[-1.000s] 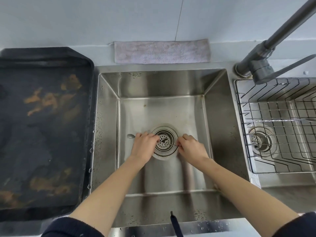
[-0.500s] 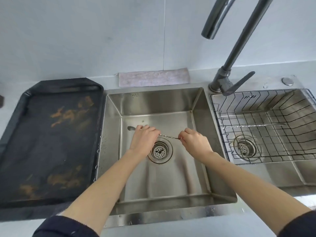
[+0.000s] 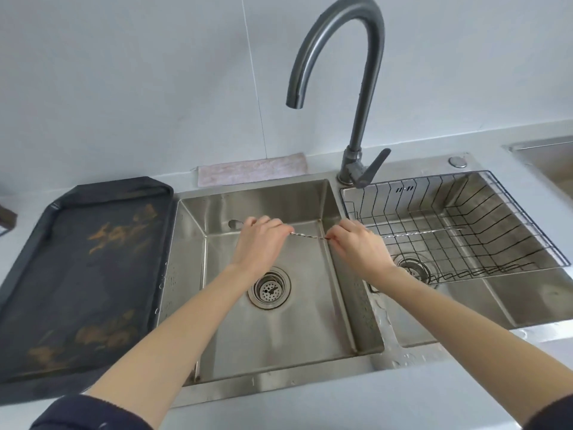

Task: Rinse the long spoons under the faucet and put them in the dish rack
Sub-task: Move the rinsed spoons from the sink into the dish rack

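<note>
Hands + spoon (image 3: pixel 307 236) lifted off sink (image 3: pixel 341 274) floor. Left hand (image 3: pixel 262 243) and right hand (image 3: pixel 356 248) fingers pinched shut on either end, level, prob. for rinsing under faucet (image 3: pixel 356 88).

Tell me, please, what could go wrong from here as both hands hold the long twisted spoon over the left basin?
1. The thin twisted-handle metal spoon is only pinched by the left hand and right hand, and droplets dot the steel left basin; it could slip and drop.
2. No water shows at the grey gooseneck faucet, so the spoon might go unrinsed.
3. The black wire dish rack has wide gaps; the slim spoon might slide through.
</note>
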Tool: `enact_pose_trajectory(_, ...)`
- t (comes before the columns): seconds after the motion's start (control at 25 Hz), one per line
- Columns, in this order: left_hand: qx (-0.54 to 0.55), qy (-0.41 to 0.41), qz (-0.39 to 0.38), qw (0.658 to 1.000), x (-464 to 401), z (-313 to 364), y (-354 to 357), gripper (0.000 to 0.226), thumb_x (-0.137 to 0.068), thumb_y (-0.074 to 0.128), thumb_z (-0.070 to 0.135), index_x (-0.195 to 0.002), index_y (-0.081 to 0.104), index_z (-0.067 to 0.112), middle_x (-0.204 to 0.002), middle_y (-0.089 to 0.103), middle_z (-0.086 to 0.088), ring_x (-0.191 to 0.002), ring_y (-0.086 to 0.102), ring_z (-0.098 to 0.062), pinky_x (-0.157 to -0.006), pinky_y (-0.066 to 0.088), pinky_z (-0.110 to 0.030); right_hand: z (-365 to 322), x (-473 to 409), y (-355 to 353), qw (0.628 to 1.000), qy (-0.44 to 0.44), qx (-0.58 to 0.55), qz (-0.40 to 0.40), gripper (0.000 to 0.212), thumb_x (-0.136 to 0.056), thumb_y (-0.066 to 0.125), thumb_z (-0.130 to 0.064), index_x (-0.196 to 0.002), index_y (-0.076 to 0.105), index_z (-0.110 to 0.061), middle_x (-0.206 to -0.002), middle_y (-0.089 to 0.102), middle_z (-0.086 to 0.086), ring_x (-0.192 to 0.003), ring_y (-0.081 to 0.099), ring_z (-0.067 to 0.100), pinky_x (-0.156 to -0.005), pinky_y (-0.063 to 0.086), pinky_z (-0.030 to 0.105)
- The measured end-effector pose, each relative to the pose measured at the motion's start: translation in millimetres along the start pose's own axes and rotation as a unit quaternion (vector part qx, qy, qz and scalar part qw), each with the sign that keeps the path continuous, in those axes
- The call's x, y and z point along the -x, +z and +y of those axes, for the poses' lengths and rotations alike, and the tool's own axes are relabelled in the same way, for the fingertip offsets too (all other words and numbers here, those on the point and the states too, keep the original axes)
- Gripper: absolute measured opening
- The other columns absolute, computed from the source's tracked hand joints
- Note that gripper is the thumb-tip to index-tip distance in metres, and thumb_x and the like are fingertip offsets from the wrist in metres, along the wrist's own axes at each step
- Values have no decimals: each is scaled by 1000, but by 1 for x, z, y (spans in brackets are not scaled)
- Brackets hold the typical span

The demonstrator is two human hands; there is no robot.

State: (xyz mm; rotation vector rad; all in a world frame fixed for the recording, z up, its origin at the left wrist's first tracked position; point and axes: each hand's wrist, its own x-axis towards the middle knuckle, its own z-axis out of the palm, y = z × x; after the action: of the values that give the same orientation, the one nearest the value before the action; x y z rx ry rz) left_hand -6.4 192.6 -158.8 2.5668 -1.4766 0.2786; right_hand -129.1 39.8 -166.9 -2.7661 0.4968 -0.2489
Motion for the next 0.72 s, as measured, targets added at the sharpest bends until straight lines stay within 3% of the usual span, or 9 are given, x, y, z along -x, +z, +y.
enact_pose_trajectory(0.12, 42, -2, -30, 999, -8, 27, -11, 17, -87, 59, 16, -97, 73, 18, -93, 75, 0, -85, 67, -25, -79, 45, -38, 20, 13, -14, 1000, -8, 2, 18, 17, -91, 52, -13, -99, 65, -6, -99, 64, 13, -96, 59, 33, -63, 54, 43)
enact_pose_trajectory(0.24, 51, -6, -66, 996, -20, 57, -10, 31, -98, 39, 25, -117, 64, 22, -118, 67, 4, -108, 56, -21, -91, 34, -32, 47, 27, -26, 999, -4, 12, 31, 15, -90, 54, -10, -97, 66, -5, -97, 66, 13, -92, 61, 34, -59, 52, 41)
enact_pose_trajectory(0.72, 88, 9, -93, 992, -83, 174, 25, 33, -96, 41, 13, -124, 57, 22, -123, 64, 3, -114, 55, -18, -95, 38, -32, 172, 48, -77, 997, 4, 77, 28, 8, -87, 58, -7, -90, 65, -4, -89, 66, 12, -85, 62, 33, -51, 51, 37)
